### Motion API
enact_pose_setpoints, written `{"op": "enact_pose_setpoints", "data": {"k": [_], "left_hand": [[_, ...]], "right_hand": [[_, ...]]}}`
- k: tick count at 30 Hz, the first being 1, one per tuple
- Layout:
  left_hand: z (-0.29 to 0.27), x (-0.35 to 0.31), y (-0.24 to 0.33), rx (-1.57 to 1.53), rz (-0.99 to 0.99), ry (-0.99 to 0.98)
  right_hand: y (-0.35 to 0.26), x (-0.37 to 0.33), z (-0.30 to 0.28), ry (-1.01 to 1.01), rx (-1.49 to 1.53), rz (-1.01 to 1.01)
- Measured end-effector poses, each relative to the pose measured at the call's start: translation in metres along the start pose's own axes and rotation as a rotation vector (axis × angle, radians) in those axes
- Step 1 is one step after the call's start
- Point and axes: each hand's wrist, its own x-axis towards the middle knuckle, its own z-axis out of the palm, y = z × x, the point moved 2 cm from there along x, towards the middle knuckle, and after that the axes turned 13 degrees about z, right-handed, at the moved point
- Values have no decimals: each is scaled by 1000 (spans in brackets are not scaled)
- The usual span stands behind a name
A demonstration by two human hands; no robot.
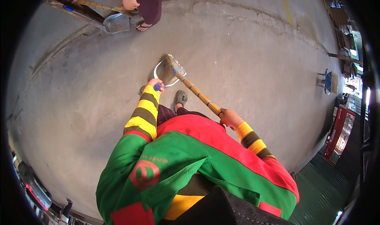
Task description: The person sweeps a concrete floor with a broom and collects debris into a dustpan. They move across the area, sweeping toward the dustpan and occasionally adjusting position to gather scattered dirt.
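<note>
Outdoors, wide concrete floor (245, 58) with cracks and a faint yellow line fills most of the view. Person's green and red vest (190, 165) over yellow-and-dark striped sleeves takes up the lower middle. Broom (194, 91) next: long handle wrapped in yellow and brown bands, running diagonally from lower right up to the left, bristle head down on the floor and lying in the mouth of the dustpan (168, 72). Dustpan is metal, light grey, set on the concrete just ahead of the grey shoe (180, 97).

Right hand (229, 118) is wrapped tight around the lower end of the broom handle, fingers curled fully closed on it. Left hand (155, 84) is fisted around a blue grip (157, 87), which is the dustpan's handle end; fingers closed, only a bit of blue showing.

Top edge: another person's hand (130, 4) holds a second broom beside a second metal dustpan (116, 23), well apart from the first. Small blue stool (327, 80) far right.
</note>
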Motion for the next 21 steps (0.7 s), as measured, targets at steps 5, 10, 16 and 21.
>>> {"op": "enact_pose_setpoints", "data": {"k": [5, 10, 16, 21], "left_hand": [[0, 2, 1, 1, -47, -88], [3, 5, 0, -29, -47, -65], [0, 5, -4, -105, -46, -98], [-3, 7, -8, -98, 1, -194]], "right_hand": [[1, -11, 2, 42, 314, 111], [-9, 64, 30, 20, 504, 198], [44, 100, 54, -60, 322, 151], [88, 60, 25, -182, 418, 109]]}}
